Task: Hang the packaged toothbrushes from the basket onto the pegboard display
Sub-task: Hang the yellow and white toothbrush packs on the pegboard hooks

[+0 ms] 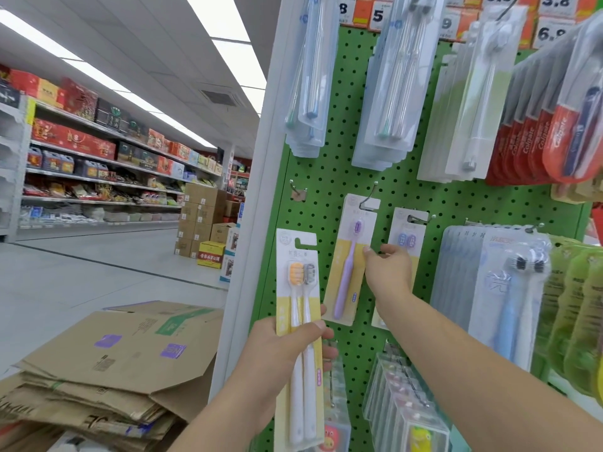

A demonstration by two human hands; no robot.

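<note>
My left hand (284, 347) grips a two-toothbrush pack (298, 288) with orange and grey heads, held upright in front of the green pegboard (329, 177). My right hand (388, 272) pinches the right edge of a single purple toothbrush pack (350, 259), whose top slot sits on a metal hook (370, 195). Another pack (408, 236) with blue and purple heads hangs on the hook to the right, partly hidden by my right hand. An empty hook (295, 187) sticks out at the upper left of the board. No basket is in view.
Clear toothbrush packs (388, 93) hang in the top row, red Colgate packs (535, 135) at the right. A blue-and-white brush pack (509, 288) hangs low right. Flattened cardboard boxes (107, 370) lie stacked at lower left. An aisle with stocked shelves (98, 164) runs left.
</note>
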